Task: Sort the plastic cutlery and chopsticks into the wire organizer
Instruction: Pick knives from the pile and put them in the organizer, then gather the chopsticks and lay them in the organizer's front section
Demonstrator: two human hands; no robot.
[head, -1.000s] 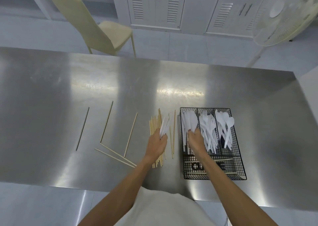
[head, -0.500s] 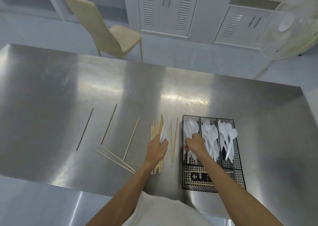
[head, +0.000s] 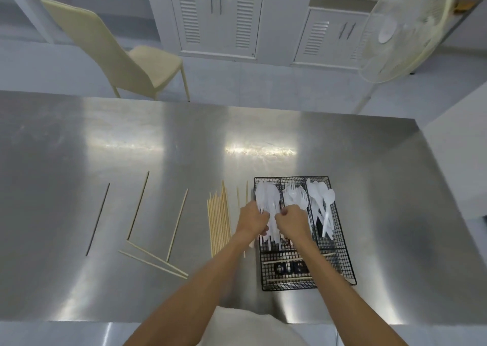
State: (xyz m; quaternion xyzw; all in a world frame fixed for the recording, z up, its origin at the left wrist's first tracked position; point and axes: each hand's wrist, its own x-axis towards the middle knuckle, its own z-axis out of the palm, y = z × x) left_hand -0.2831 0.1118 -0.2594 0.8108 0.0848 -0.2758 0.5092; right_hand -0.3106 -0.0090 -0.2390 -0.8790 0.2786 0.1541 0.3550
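Wire organizer (head: 340, 272) label (head: 286, 268) reads "QUE", rest hidden; L hand (head: 251, 219) fingers clamped on white knives (head: 266, 197), R hand (head: 291, 220) fingers curled, hold unclear

Black wire organizer (head: 342, 251) lies right of centre on the steel table (head: 79, 135), long axis pointing away. It has three long far compartments. The left one holds white cutlery (head: 266, 197), too blurred to type. The middle one holds white forks (head: 295, 197) and the right one white spoons (head: 325, 200), bowls far. The near crosswise compartment holds crosswise chopsticks (head: 282, 280). Pale chopstick bundle (head: 218, 222) lies parallel, near organizer's left side, two singles (head: 238, 200) between. Five loose chopsticks (head: 138, 204) lie further left: one dark, two diagonal.
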